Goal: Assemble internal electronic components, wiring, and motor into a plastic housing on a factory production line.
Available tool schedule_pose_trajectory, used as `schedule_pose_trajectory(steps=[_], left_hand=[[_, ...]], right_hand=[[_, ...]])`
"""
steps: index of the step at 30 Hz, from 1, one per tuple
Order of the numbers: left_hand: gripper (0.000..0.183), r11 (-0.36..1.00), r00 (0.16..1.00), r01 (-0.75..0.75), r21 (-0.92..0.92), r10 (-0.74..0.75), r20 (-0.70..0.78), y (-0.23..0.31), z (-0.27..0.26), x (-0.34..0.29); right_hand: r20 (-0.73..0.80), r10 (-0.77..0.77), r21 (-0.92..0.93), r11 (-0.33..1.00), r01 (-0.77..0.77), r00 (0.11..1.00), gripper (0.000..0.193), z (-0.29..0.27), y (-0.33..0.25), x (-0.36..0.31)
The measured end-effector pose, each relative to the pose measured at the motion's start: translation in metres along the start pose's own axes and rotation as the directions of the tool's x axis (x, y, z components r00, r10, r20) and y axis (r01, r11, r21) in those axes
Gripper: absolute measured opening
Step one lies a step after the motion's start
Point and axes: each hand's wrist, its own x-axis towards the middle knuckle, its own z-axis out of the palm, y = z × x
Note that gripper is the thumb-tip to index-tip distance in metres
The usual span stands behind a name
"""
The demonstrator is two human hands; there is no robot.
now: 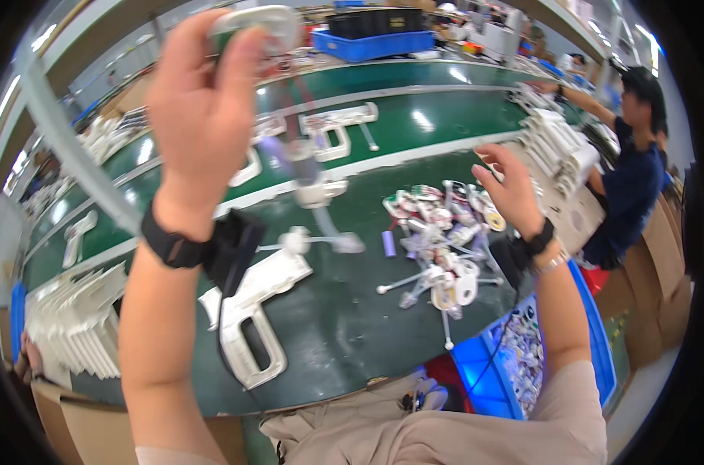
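My left hand (201, 108) is raised high at the upper left, its fingers closed round a white, rounded plastic part (270, 23). Red wires run down from that part to a blurred motor assembly (303, 164) with a white collar and a thin clear stem, hanging over the bench. Below it lies a white handle-shaped plastic shell (255, 329) with a looped grip. My right hand (511, 182) hovers empty, fingers apart, beside a pile of wired white assemblies (445, 244) with thin stems. A small purple cylinder (389, 244) lies at the pile's left edge.
A blue bin (476, 368) of small parts stands at the near right. Stacked white shells (73, 325) lie at the left, more (553, 147) at the far right by a co-worker (635, 170). Similar shells (333, 128) rest on the green belt beyond; a metal post (73, 132) rises left.
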Motion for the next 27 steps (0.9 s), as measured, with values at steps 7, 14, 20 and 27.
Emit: schedule_pose_trajectory(steps=[7, 14, 20, 27], left_hand=[[0.019, 0.988, 0.995, -0.084, 0.127, 0.076, 0.064, 0.021, -0.002, -0.002], [0.02, 0.981, 0.973, -0.009, 0.192, -0.035, 0.227, 0.03, -0.038, -0.015], [0.022, 0.975, 0.939, 0.033, 0.221, -0.106, 0.326, 0.036, -0.064, -0.03], [0.022, 0.925, 0.853, 0.379, -0.016, -0.343, 0.393, 0.038, -0.066, -0.033]], right_hand=[[0.1, -0.244, 0.449, 0.876, 0.175, 0.965, 0.073, 0.046, -0.184, -0.03], [0.55, -0.193, 0.834, 0.07, -0.548, 0.812, 0.038, 0.066, -0.176, -0.038], [0.604, -0.169, 0.772, 0.366, -0.52, 0.779, 0.029, 0.056, -0.184, -0.037], [0.469, -0.12, 0.722, 0.622, -0.302, 0.875, 0.023, 0.055, -0.187, -0.029]])
